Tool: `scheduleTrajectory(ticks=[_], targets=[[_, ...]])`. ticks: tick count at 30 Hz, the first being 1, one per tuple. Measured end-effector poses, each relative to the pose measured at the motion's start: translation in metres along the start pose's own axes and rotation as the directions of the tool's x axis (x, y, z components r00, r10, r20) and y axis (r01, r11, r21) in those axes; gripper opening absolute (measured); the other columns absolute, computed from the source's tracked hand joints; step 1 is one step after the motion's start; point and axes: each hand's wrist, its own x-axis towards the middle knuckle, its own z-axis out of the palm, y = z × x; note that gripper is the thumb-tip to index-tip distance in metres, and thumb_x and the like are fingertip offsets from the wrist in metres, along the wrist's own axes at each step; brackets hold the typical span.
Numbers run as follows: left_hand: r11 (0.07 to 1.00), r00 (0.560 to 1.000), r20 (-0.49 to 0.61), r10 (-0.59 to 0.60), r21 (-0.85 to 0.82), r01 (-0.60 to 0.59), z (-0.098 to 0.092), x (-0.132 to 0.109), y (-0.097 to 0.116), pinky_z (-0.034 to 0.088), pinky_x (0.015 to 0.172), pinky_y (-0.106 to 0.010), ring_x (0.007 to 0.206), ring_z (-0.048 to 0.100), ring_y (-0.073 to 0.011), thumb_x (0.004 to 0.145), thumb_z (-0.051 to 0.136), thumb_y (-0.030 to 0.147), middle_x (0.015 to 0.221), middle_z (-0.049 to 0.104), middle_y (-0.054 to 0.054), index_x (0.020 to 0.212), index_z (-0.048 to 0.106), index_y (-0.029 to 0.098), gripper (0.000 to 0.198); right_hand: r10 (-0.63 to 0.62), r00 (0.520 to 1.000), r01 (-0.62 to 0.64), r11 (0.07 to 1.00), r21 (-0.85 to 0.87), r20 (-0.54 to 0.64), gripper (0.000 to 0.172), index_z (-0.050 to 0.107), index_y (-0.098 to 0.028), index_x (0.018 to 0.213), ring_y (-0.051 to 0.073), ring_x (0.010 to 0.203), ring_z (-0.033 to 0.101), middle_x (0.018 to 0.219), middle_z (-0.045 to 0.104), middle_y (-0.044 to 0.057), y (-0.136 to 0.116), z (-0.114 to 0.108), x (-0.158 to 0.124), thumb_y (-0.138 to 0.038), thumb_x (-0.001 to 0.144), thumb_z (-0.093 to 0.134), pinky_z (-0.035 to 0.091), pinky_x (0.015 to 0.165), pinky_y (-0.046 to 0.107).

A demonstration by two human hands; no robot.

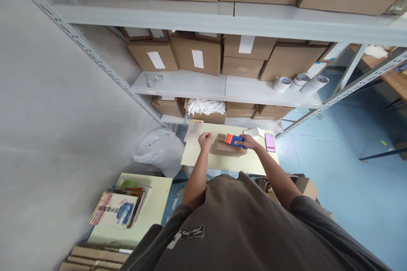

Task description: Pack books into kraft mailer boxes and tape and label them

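Observation:
A small cardboard box (226,148) lies on a pale yellow table (203,159) in front of me. My right hand (247,141) is closed round a blue and orange tape dispenser (234,140) that rests on top of the box. My left hand (205,140) hovers just left of the box with its fingers pinched together; what they hold, if anything, is too small to make out.
A pink phone (270,142) and a flat packet (193,130) lie on the table. Metal shelving (222,89) behind holds cardboard boxes and tape rolls (300,82). A white plastic bag (160,150) sits at left, with books (117,208) on a lower table.

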Motion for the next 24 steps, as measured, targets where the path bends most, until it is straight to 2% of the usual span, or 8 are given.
scheduleTrajectory(ticks=[3, 5, 12, 18, 24], targets=[[0.99, 0.994, -0.058, -0.09, -0.112, 0.083, -0.012, 0.008, -0.014, 0.047, 0.062, -0.026, 0.061, 0.059, -0.0155, 0.078, 0.075, 0.045, 0.058, 0.064, -0.001, 0.065, 0.072, 0.018, 0.029, 0.002, 0.999, -0.002, 1.0, -0.003, 0.044, 0.06, 0.061, -0.023, 0.079, 0.021, 0.075, 0.06, 0.078, 0.066, 0.001, -0.005, 0.002, 0.007, -0.083, 0.076, 0.067, 0.042, 0.066, 0.028], [0.972, 0.987, -0.041, -0.158, -0.182, 0.148, -0.015, 0.01, -0.026, 0.044, 0.059, -0.025, 0.058, 0.055, -0.0135, 0.075, 0.079, 0.047, 0.056, 0.061, 0.0, 0.062, 0.071, 0.018, 0.032, -0.005, 0.997, 0.005, 1.0, 0.001, 0.08, 0.06, 0.06, -0.024, 0.079, 0.02, 0.075, 0.06, 0.078, 0.065, 0.001, -0.01, 0.005, 0.012, -0.083, 0.077, 0.066, 0.043, 0.066, 0.027], [0.895, 0.941, 0.037, -0.335, -0.301, 0.33, -0.008, 0.012, -0.065, 0.039, 0.054, -0.024, 0.052, 0.048, -0.0092, 0.062, 0.088, 0.05, 0.054, 0.059, 0.0, 0.061, 0.068, 0.017, 0.038, 0.039, 0.993, -0.034, 0.998, -0.043, 0.112, 0.06, 0.06, -0.023, 0.076, 0.021, 0.078, 0.062, 0.079, 0.067, 0.002, -0.024, 0.009, 0.024, -0.082, 0.076, 0.069, 0.044, 0.067, 0.027], [0.856, 0.894, 0.104, -0.436, -0.258, 0.448, -0.002, 0.017, -0.09, 0.04, 0.053, -0.024, 0.052, 0.052, -0.0104, 0.062, 0.089, 0.047, 0.055, 0.06, -0.001, 0.06, 0.066, 0.017, 0.039, 0.065, 0.991, -0.051, 0.992, -0.117, 0.12, 0.063, 0.06, -0.022, 0.073, 0.021, 0.076, 0.061, 0.08, 0.067, 0.004, -0.036, 0.01, 0.036, -0.084, 0.076, 0.068, 0.042, 0.066, 0.028], [0.848, 0.863, 0.11, -0.493, -0.159, 0.505, 0.019, 0.011, -0.103, 0.051, 0.059, -0.03, 0.058, 0.064, -0.0178, 0.071, 0.086, 0.044, 0.063, 0.067, -0.005, 0.073, 0.072, 0.014, 0.033, 0.086, 0.989, -0.063, 0.98, -0.191, 0.116, 0.064, 0.062, -0.022, 0.074, 0.021, 0.076, 0.062, 0.082, 0.069, 0.006, -0.041, 0.014, 0.04, -0.085, 0.08, 0.066, 0.041, 0.066, 0.028]])
